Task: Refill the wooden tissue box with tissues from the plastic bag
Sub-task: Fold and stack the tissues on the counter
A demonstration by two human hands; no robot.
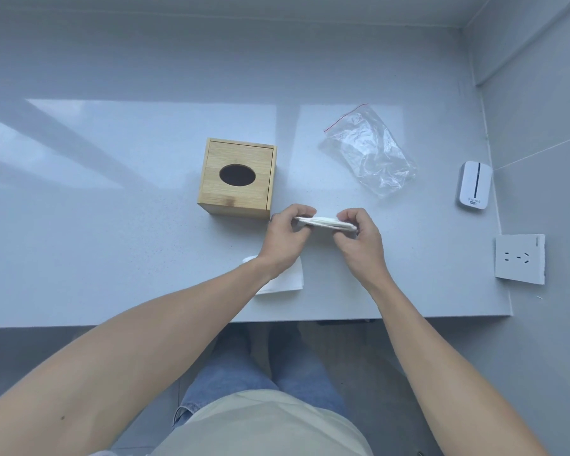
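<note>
Pinching a flat stack of tissues [324, 223] by its two ends, the left hand [285, 240] and right hand [359, 241] hold it level above the table [112, 225], long axis running left to right. The wooden tissue box [237, 177] stands just beyond and to the left, nearer the left hand, its oval slot facing up. The plastic bag [369, 149] lies apart to the right, looking emptied. Another tissue [286, 281] rests under the left wrist, near the table's front edge.
</note>
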